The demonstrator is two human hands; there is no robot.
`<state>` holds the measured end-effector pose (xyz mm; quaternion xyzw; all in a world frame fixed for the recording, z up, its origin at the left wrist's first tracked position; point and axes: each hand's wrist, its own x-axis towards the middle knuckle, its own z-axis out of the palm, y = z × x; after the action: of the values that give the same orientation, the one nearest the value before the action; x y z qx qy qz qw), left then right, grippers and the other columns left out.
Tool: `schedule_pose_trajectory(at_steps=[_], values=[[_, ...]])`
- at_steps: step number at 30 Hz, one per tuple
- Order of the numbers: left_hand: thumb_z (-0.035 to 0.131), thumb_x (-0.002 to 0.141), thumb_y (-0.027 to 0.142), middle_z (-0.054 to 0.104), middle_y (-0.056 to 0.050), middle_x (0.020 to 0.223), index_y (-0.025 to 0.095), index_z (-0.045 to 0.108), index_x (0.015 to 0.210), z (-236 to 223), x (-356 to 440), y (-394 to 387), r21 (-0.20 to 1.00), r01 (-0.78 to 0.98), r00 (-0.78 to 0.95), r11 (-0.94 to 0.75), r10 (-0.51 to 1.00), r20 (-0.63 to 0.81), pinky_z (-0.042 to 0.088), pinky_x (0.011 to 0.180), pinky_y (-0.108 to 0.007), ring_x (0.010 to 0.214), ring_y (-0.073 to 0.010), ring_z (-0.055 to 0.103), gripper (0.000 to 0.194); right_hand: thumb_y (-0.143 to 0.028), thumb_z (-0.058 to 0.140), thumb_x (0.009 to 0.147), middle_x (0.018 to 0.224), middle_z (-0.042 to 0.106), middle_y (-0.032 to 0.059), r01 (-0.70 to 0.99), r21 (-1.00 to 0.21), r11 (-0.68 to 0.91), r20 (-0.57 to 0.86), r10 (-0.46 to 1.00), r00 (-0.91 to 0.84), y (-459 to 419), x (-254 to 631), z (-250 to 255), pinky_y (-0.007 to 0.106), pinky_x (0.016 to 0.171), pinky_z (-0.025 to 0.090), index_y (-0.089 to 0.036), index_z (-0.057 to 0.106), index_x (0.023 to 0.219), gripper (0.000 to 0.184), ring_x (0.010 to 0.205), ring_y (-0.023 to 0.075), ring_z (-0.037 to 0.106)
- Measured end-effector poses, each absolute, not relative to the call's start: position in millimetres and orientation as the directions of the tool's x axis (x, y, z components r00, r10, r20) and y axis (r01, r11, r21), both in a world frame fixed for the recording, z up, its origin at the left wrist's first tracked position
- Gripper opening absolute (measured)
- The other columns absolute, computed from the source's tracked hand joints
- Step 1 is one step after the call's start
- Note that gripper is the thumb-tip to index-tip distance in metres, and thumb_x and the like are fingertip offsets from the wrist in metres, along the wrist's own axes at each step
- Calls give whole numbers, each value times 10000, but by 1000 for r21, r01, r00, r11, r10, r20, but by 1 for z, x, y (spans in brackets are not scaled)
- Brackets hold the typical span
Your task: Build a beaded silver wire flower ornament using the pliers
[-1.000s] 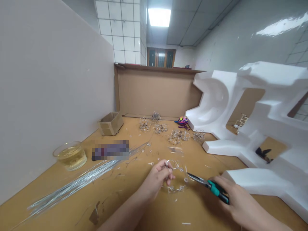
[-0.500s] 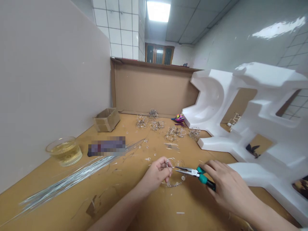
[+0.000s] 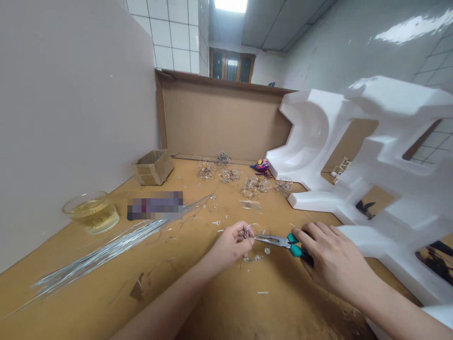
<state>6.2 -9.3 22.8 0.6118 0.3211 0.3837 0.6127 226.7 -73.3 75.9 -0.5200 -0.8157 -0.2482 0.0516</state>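
Observation:
My left hand [image 3: 231, 243] pinches a loop of thin silvery wire strung with clear beads [image 3: 257, 258], held just above the table. My right hand [image 3: 327, 250] is wrapped round the green and black handles of long-nose pliers [image 3: 279, 241]. The jaws point left and their tips are at the wire beside my left fingertips. They look nearly closed; whether they grip the wire is too fine to tell. Several clear loose beads [image 3: 217, 222] lie beyond my left hand. A bundle of straight silvery wires [image 3: 116, 248] stretches across the left of the table.
Tangled beaded wire pieces [image 3: 253, 186] stand towards the back, near a colourful round object [image 3: 262, 165]. On the left are a small cardboard box [image 3: 154, 170], a glass bowl of yellowish liquid [image 3: 92, 215] and a blurred-out dark item [image 3: 155, 205]. White foam packing [image 3: 314, 200] borders the right.
The plier jaws have gone from spread to nearly closed, with their tips now at the wire by my left fingers. The whole view has shifted slightly, so things sit higher.

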Motion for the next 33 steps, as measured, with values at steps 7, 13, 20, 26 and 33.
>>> schedule_pose_trajectory(at_steps=[7,13,20,26,33], values=[[577,667,240,484,59,561,160,496,740,27,5,-10,994,-109,534,-25,842,79,376,498,-199,453,-54,439,135,-191,482,703,735,548,13,934,178,311,229,910,-347,-78,232,75,274,561,302,-227,536,836,148,646,174,517],[579,674,261,507,45,584,157,508,741,26,6,-10,991,-135,523,20,850,54,364,493,-201,453,-57,442,143,-185,465,695,753,566,-2,967,124,223,193,950,-244,-83,230,75,273,547,298,-252,527,836,168,656,185,540],[570,690,250,503,52,561,153,523,750,22,6,-9,975,-214,544,58,836,70,374,517,-207,455,-58,440,124,-190,478,718,830,553,18,949,115,295,217,925,-313,-81,234,77,289,607,336,-249,518,929,223,718,190,526],[583,682,262,493,56,535,151,527,739,24,7,-11,983,-182,538,40,840,65,378,510,-210,447,-62,433,136,-218,493,755,853,550,50,887,282,365,311,840,-445,-76,238,82,314,655,329,-216,538,980,229,747,207,497],[575,692,259,493,59,554,159,532,743,22,7,-9,985,-167,539,45,841,53,366,511,-203,453,-59,435,121,-247,448,823,782,556,57,814,460,355,399,736,-547,-79,236,88,309,620,280,-194,570,955,187,706,204,481]])
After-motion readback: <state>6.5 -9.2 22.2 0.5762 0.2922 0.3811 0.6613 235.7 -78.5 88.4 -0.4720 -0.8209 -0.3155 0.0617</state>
